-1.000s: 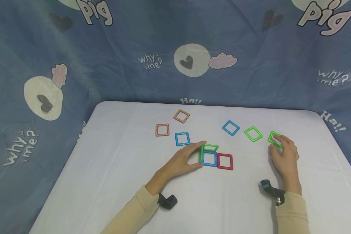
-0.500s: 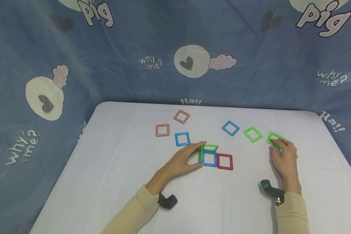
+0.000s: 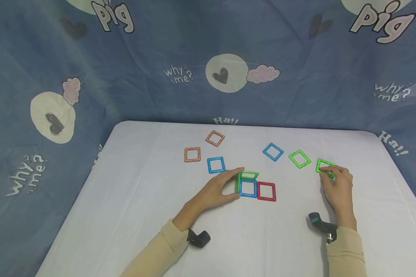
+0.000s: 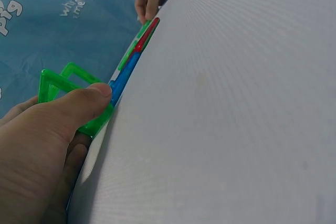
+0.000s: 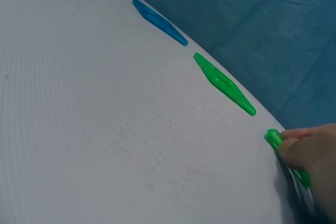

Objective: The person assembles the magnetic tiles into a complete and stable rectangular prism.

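My left hand (image 3: 213, 192) holds a green square magnetic tile frame (image 3: 238, 184) that stands on edge, thumb at its near end and fingers at its far end. This tile stands along the left side of a flat blue tile (image 3: 248, 195). A second green tile (image 3: 250, 178) rises at the blue one's back side, and a red tile (image 3: 266, 199) lies flat against its right. Over on the right, my right hand (image 3: 338, 190) pinches another green tile (image 3: 324, 161); in the right wrist view the thumb and fingers cover part of that tile (image 5: 273, 138).
On the white table (image 3: 152, 173) lie a flat green tile (image 3: 305, 163), a blue tile (image 3: 278, 156), another blue tile (image 3: 216, 171) and two orange tiles (image 3: 192, 160). Blue patterned cloth (image 3: 152, 96) hangs behind the table's far edge.
The right hand's green tile has shifted slightly left and toward me, and the fingers now grip it nearer its front edge. The left hand and the joined tiles stay put.
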`<state>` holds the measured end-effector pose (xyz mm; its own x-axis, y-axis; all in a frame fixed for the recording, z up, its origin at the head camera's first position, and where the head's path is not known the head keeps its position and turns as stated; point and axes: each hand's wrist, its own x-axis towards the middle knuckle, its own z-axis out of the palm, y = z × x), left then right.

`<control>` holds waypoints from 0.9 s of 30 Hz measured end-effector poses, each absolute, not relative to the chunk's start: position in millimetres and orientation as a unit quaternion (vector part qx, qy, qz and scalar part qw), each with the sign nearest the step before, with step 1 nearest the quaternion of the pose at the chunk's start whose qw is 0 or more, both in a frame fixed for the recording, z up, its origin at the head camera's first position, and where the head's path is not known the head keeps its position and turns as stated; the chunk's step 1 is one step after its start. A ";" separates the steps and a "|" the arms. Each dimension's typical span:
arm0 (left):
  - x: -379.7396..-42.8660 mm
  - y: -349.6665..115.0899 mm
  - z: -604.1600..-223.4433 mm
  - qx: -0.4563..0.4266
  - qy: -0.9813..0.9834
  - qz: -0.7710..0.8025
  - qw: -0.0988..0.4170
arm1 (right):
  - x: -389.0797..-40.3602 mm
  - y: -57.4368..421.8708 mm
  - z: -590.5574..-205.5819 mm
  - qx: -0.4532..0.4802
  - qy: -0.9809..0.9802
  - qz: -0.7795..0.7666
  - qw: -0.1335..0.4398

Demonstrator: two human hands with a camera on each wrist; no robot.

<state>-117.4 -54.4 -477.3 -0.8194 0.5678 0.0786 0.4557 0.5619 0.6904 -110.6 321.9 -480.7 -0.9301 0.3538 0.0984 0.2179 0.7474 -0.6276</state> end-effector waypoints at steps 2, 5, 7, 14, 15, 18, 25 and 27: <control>-117.4 -54.3 -477.6 0.291 0.881 0.366 0.076 | -110.7 322.3 -479.7 -0.159 -0.925 0.327 0.111; -117.1 -54.3 -477.5 0.292 0.880 0.366 0.076 | -110.5 323.0 -477.1 -0.173 -0.911 0.348 0.140; -117.0 -54.2 -477.6 0.293 0.880 0.366 0.076 | -110.5 323.2 -475.0 -0.188 -0.897 0.367 0.162; -117.1 -54.0 -477.8 0.294 0.879 0.367 0.074 | -109.7 321.6 -469.8 -0.233 -0.841 0.436 0.221; -117.1 -54.0 -477.8 0.293 0.879 0.367 0.075 | -109.5 321.4 -469.1 -0.234 -0.834 0.444 0.229; -117.0 -54.1 -477.2 0.292 0.880 0.366 0.076 | -109.0 320.3 -467.2 -0.226 -0.822 0.461 0.247; -116.6 -54.0 -476.1 0.292 0.880 0.367 0.077 | -110.0 317.0 -462.7 -0.180 -0.819 0.476 0.264; -116.5 -54.2 -475.3 0.293 0.879 0.369 0.075 | -110.4 316.3 -461.4 -0.169 -0.821 0.477 0.267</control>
<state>-116.5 -54.2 -475.3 -0.8173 0.5701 0.0834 0.4589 0.5567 0.6925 -110.4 316.3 -461.4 -0.8008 0.5310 0.2771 0.0225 0.4889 -0.8720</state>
